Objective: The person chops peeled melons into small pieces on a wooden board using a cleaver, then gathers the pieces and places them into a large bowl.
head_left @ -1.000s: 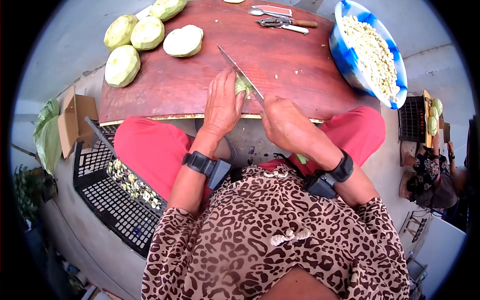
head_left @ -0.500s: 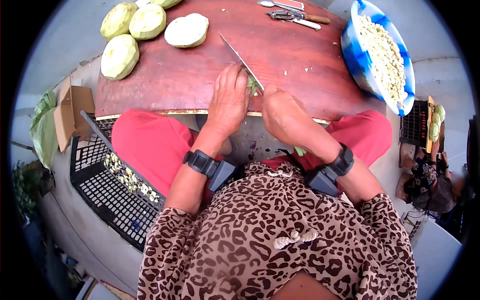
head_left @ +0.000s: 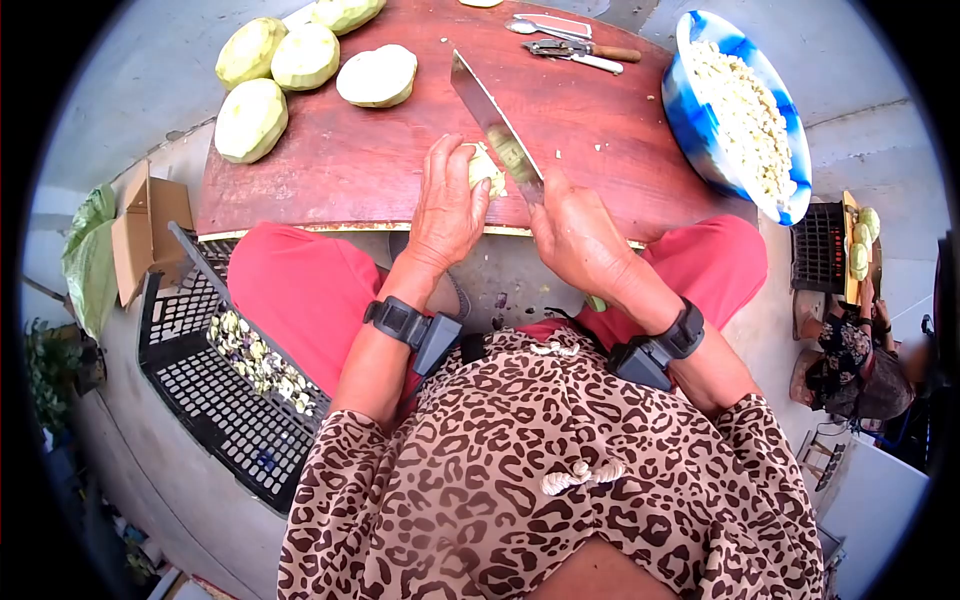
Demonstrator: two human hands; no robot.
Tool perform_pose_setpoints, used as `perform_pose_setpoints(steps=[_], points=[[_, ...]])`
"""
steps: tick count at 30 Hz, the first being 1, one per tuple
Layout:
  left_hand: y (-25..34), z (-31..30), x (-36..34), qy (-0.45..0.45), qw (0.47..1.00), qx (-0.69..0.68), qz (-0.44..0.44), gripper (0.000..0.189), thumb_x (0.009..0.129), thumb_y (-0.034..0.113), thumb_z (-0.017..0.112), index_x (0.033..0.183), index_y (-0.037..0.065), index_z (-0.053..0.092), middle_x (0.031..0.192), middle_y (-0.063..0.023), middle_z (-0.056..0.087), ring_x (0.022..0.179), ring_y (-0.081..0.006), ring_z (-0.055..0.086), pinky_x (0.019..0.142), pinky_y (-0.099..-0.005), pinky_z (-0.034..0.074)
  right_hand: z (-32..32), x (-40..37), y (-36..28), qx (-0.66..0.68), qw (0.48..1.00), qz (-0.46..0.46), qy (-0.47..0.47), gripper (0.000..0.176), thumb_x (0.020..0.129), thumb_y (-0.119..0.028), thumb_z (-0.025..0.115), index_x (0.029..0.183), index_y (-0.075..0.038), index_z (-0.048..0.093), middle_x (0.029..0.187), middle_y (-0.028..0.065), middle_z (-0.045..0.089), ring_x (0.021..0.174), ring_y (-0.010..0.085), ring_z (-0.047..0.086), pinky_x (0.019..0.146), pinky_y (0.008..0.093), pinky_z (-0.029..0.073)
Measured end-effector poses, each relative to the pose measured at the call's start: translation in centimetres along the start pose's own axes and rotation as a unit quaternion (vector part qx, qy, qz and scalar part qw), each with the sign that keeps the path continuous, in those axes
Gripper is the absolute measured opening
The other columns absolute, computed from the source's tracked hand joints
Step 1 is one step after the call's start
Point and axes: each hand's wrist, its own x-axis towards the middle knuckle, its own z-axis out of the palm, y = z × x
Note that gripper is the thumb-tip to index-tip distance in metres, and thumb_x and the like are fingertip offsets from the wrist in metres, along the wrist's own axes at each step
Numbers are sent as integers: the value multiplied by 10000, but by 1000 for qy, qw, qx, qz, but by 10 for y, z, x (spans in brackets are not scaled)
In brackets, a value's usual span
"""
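Note:
My left hand (head_left: 447, 205) lies at the near edge of the red wooden table, its fingers curled round a pale, peeled vegetable piece (head_left: 485, 172). Closed on the handle of a broad-bladed kitchen knife (head_left: 492, 112) is my right hand (head_left: 582, 228). The blade slants up and away to the left, its flat side showing, just right of the piece. A peeled pale-green vegetable half (head_left: 378, 76) lies beyond my left hand. Several whole peeled round vegetables (head_left: 252, 120) sit at the table's far left.
A blue-and-white basin (head_left: 690, 130) of chopped pale bits stands at the table's right. A peeler (head_left: 560, 48), a spoon and other handled tools lie at the far side. Left of my knee is a black crate (head_left: 215, 400) with scraps. Another person (head_left: 865, 370) works far right.
The knife has come away to the right of the piece and turned, so more of its flat shows. The pale piece under my left fingers is now more visible. The whole view has shifted slightly.

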Motion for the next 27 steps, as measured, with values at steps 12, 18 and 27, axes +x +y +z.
perform_pose_setpoints(steps=[12, 18, 27], points=[[1, 1, 1, -13, 999, 32, 14, 374, 828, 16, 623, 1186, -12, 515, 1273, -213, 470, 1201, -409, 451, 1040, -474, 395, 4, -6, -2, -7, 999, -24, -22, 136, 870, -53, 559, 881, 79, 527, 731, 337, 622, 752, 500, 651, 659, 539, 528], [1, -1, 1, -25, 999, 41, 7, 369, 821, -3, 628, 1172, -12, 515, 1271, -212, 468, 1202, -411, 457, 1030, -474, 407, -9, 7, -8, -1, 997, -47, -60, 135, 837, -31, 550, 815, 102, 559, 711, 359, 603, 741, 516, 643, 654, 541, 529], [2, -1, 1, -28, 998, 47, 8, 359, 822, -7, 632, 1159, -17, 509, 1268, -217, 471, 1189, -422, 467, 1020, -479, 414, 35, 17, -1, -21, 999, -23, -2, 126, 848, -20, 553, 895, 92, 520, 723, 344, 599, 740, 511, 628, 645, 550, 497]])
